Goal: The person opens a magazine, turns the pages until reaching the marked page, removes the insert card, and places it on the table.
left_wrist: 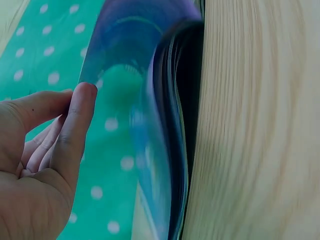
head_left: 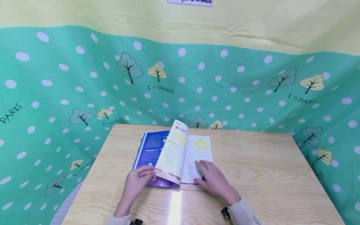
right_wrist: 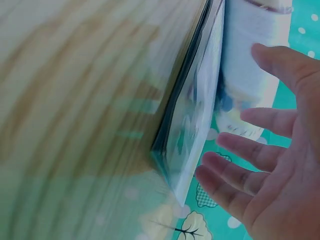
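An open magazine point(head_left: 197, 153) lies on the wooden table, blue pages on its left side and white text pages on its right. One page point(head_left: 172, 153) stands lifted and curved near the spine. The left hand point(head_left: 139, 178) pinches this page by its lower outer corner between thumb and fingers; the left wrist view shows the hand point(left_wrist: 50, 145) at the page's edge. Over the right-hand page is the right hand point(head_left: 212, 178), its fingers spread. In the right wrist view the right hand point(right_wrist: 265, 150) has extended fingers beside the magazine point(right_wrist: 192, 105), holding nothing.
The magazine is on a light wooden table point(head_left: 253, 162), with bare wood on both sides. Behind and around the table hangs a green and yellow curtain point(head_left: 197, 78) with dots and trees. Small black devices point(head_left: 225, 213) sit at the wrists.
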### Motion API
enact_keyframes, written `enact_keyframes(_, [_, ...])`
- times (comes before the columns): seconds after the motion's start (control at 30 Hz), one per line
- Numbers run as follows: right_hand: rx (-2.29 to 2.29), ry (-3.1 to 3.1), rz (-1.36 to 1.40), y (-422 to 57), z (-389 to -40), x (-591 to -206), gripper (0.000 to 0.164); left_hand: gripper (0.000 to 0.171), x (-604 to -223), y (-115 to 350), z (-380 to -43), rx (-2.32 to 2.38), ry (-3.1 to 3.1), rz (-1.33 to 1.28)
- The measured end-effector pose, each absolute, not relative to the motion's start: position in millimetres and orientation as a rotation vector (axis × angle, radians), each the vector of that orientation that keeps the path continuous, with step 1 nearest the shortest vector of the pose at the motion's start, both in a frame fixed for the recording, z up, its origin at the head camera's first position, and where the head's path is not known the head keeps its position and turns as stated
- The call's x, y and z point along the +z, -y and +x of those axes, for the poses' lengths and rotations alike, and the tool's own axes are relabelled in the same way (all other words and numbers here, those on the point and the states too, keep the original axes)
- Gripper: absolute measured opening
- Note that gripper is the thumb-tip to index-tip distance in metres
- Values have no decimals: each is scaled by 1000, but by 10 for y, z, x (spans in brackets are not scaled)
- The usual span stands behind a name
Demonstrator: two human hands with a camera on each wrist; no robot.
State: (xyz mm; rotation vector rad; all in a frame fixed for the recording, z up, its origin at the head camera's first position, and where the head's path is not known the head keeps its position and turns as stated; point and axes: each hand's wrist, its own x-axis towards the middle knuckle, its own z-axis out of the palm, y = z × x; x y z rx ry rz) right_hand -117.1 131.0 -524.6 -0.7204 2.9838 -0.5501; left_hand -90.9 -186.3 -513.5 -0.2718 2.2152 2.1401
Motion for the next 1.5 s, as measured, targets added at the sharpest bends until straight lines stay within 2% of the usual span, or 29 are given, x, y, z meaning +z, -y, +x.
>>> enact_keyframes(0.27, [-455,-2900,-729,-1396,-1141,-5278,80,27,-5125,2266,-804,2021,-2361,-498])
enact_keyframes(0.57, [-434,-2843,-731,-1430,-1135,-5301,87,32,-5189,2406,-751,2011,-2357,-593])
enact_keyframes(1.27, [-414,-2848,-777,-1438,-1126,-5329,83,32,-5356,2603,-677,1815,-2467,-674])
enact_keyframes(1.5, [-429,-2829,-791,-1461,-1126,-5310,74,32,-5376,2625,-681,1802,-2467,-697])
